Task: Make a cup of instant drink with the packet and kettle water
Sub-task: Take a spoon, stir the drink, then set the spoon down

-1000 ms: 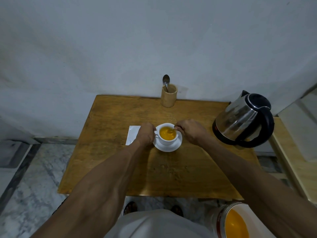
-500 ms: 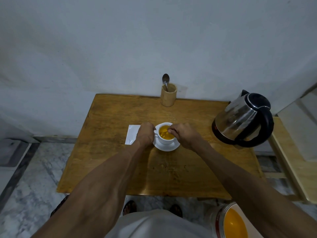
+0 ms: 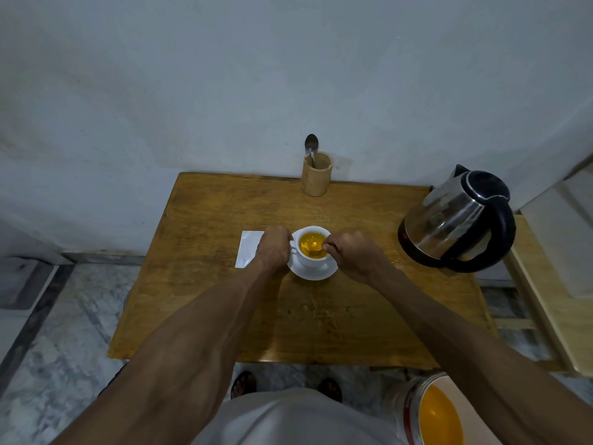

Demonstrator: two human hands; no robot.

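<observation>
A white cup (image 3: 313, 259) full of orange-yellow drink stands on a white saucer (image 3: 313, 273) in the middle of the wooden table (image 3: 208, 300). My left hand (image 3: 273, 248) grips the cup's handle on its left side. At the cup's right rim my right hand (image 3: 351, 252) pinches a spoon whose bowl dips into the drink; the spoon is mostly hidden. The white packet (image 3: 247, 248) lies flat just left of my left hand. At the table's right edge stands the steel kettle (image 3: 455, 220) with its black handle and lid.
A wooden holder (image 3: 316, 175) with a second spoon (image 3: 311, 146) stands at the table's back edge against the wall. A bucket (image 3: 423, 409) of orange liquid sits on the floor at lower right. A pale wooden bench (image 3: 552, 316) adjoins the table on the right.
My right hand has circled with the spoon over the cup, from the right rim toward the middle and back to the right rim. My left hand stayed on the handle.
</observation>
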